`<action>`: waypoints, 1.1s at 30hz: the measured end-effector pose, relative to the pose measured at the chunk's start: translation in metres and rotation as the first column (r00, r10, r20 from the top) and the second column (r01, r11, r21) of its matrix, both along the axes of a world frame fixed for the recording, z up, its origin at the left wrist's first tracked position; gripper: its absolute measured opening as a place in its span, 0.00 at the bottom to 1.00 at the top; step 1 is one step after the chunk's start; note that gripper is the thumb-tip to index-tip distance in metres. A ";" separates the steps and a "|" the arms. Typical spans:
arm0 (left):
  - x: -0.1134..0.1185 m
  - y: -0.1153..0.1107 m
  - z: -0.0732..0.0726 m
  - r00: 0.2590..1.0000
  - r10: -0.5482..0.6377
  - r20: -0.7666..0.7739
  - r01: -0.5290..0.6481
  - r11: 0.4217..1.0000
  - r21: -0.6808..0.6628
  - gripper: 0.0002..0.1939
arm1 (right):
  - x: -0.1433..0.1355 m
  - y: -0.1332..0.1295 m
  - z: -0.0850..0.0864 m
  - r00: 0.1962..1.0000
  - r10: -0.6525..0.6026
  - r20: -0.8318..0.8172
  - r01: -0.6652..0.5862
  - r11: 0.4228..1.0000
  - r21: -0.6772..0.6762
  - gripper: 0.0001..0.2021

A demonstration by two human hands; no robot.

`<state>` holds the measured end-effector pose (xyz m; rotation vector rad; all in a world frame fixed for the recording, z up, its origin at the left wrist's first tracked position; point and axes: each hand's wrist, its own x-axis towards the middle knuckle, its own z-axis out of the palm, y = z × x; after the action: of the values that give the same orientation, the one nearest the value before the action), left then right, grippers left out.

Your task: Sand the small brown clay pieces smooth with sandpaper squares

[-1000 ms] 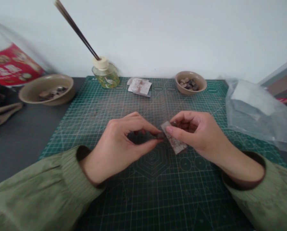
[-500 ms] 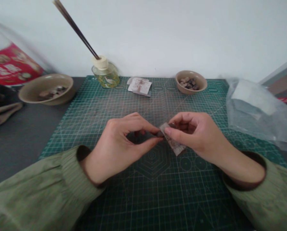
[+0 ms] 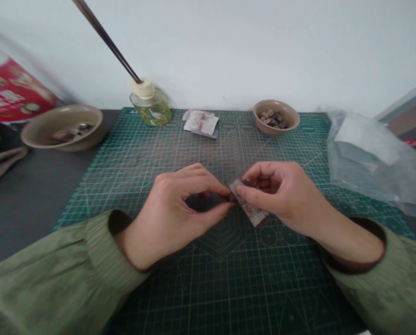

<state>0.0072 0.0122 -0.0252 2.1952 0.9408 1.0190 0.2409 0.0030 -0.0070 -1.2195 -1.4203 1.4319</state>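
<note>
Block of small, dark brown, hard-looking material (image 3: 231,198) is sitting pinched in the left hand (image 3: 173,209), just beside a flat, grey, brown-stained sheet (image 3: 254,214).
The left hand is closing narrowly, thumb against fingers, while the right hand (image 3: 288,193) is holding the sheet near its upper end. Below both hands, a green gridded mat (image 3: 201,293) is lying. Block and sheet are probably both light; the block is likely feeling stiff, its opposite sides offering the surest hold, while the sheet is perhaps flexing away from the right thumb.
</note>
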 end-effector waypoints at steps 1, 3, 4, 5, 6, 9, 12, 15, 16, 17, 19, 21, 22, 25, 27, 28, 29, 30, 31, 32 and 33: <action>0.000 0.000 0.000 1.000 0.001 0.002 -0.001 1.000 -0.003 0.05 | 0.000 0.000 0.000 1.000 0.004 0.006 -0.004 1.000 0.002 0.13; -0.001 0.000 0.000 1.000 -0.001 0.006 0.001 1.000 -0.004 0.05 | 0.000 0.000 -0.001 1.000 -0.008 0.018 0.008 1.000 0.023 0.12; -0.001 0.000 0.000 1.000 -0.003 0.007 0.003 1.000 -0.001 0.06 | 0.000 0.000 -0.001 0.999 -0.020 0.027 0.019 0.999 0.038 0.12; -0.001 0.000 0.000 1.000 -0.010 0.007 0.010 1.000 0.003 0.06 | 0.000 0.000 -0.001 0.999 -0.036 0.039 0.034 0.998 0.056 0.12; -0.001 -0.001 0.001 1.000 -0.020 0.010 0.020 1.000 0.008 0.07 | 0.000 0.000 -0.001 0.997 -0.057 0.050 0.053 0.996 0.077 0.12; 0.000 -0.001 0.003 0.997 -0.062 0.035 0.061 0.998 0.030 0.07 | 0.002 0.002 -0.003 0.988 -0.138 0.066 0.128 0.983 0.134 0.12; 0.000 -0.001 0.005 0.995 -0.083 0.048 0.080 0.995 0.052 0.07 | 0.003 0.003 -0.004 0.982 -0.182 0.050 0.173 0.972 0.159 0.12; -0.001 -0.001 0.005 0.996 -0.070 0.050 0.068 0.996 0.054 0.07 | 0.004 0.003 -0.003 0.984 -0.178 0.032 0.172 0.975 0.142 0.11; -0.002 -0.001 0.005 0.997 -0.063 0.051 0.061 0.997 0.049 0.07 | 0.005 0.002 -0.002 0.984 -0.176 0.020 0.172 0.976 0.134 0.11; -0.002 -0.001 0.005 0.997 -0.056 0.048 0.054 0.998 0.042 0.07 | 0.005 0.001 -0.001 0.985 -0.171 0.006 0.169 0.977 0.128 0.12; -0.002 -0.001 0.005 0.999 -0.036 0.035 0.035 0.999 0.025 0.08 | 0.004 -0.001 0.001 0.990 -0.141 -0.023 0.143 0.982 0.122 0.12; -0.002 -0.001 0.005 1.000 -0.017 0.018 0.017 1.000 0.014 0.09 | 0.004 -0.003 0.004 0.996 -0.080 -0.032 0.083 0.989 0.125 0.12; -0.002 -0.001 0.006 1.000 -0.010 0.014 0.010 1.000 0.012 0.09 | 0.003 -0.004 0.006 0.998 -0.050 -0.027 0.053 0.990 0.128 0.12; -0.002 -0.002 0.007 1.000 -0.004 0.021 0.004 1.000 -0.002 0.08 | 0.002 -0.006 0.008 1.000 -0.004 0.004 0.003 0.992 0.124 0.12; -0.002 -0.002 0.009 0.999 -0.013 0.031 0.013 1.000 -0.021 0.07 | 0.002 -0.006 0.008 1.000 0.000 0.021 -0.002 0.993 0.117 0.12; -0.002 -0.003 0.009 0.999 -0.016 0.035 0.017 0.999 -0.028 0.06 | 0.002 -0.005 0.008 1.000 0.000 0.026 -0.003 0.993 0.117 0.12; -0.001 -0.003 0.009 0.999 -0.018 0.038 0.020 0.999 -0.031 0.06 | 0.002 -0.005 0.008 1.000 0.001 0.030 -0.005 0.993 0.116 0.12; -0.001 -0.003 0.010 0.999 -0.016 0.042 0.018 0.999 -0.030 0.06 | 0.002 -0.005 0.008 1.000 0.002 0.031 -0.006 0.993 0.117 0.12; -0.001 -0.004 0.010 0.999 -0.011 0.046 0.012 1.000 -0.029 0.05 | 0.002 -0.005 0.007 1.000 0.004 0.031 -0.007 0.993 0.119 0.12; -0.001 -0.004 0.009 0.999 -0.002 0.051 0.004 1.000 -0.030 0.05 | 0.003 -0.005 0.007 1.000 0.003 0.029 -0.006 0.992 0.122 0.12; -0.001 -0.005 0.009 0.998 0.007 0.056 -0.005 0.999 -0.036 0.06 | 0.003 -0.005 0.006 1.000 -0.002 0.026 -0.001 0.992 0.129 0.11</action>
<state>0.0058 0.0075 -0.0162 2.1249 0.9336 1.0530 0.2442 -0.0021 -0.0010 -1.1608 -1.5062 1.3066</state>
